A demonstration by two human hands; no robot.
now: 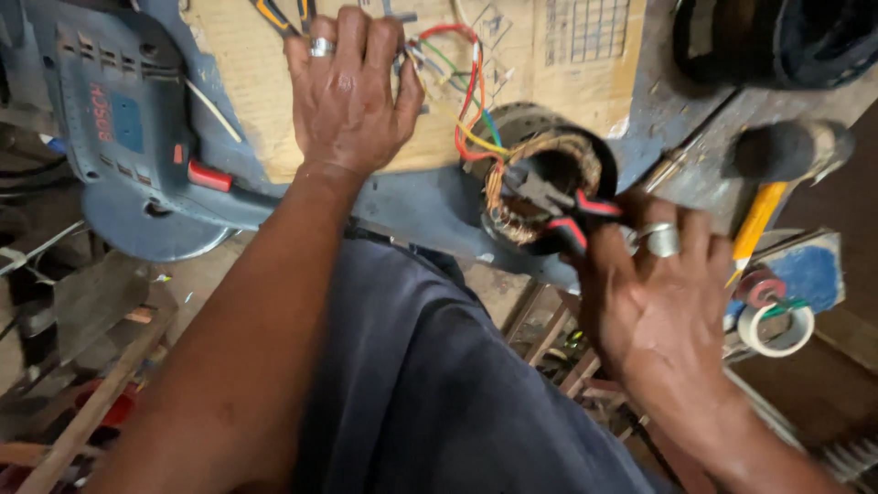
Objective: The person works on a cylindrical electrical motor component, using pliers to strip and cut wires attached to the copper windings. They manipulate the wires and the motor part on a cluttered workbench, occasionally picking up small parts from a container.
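My left hand [352, 91], with a ring on one finger, rests on a sheet of cardboard [265, 82] and pinches the ends of several coloured wires [468, 87]. The red, green, yellow and blue wires run down to a round motor stator [540, 151] with copper windings. My right hand [658, 293], also ringed, grips red-and-black pliers [562, 206] whose jaws reach into the copper windings.
A blue power drill [119, 119] lies at the left on the blue metal bench [412, 206]. A yellow-handled hammer [777, 165] and a tape roll [777, 325] sit at the right. Black shoes [777, 41] lie at top right. Scrap wood and metal lie below.
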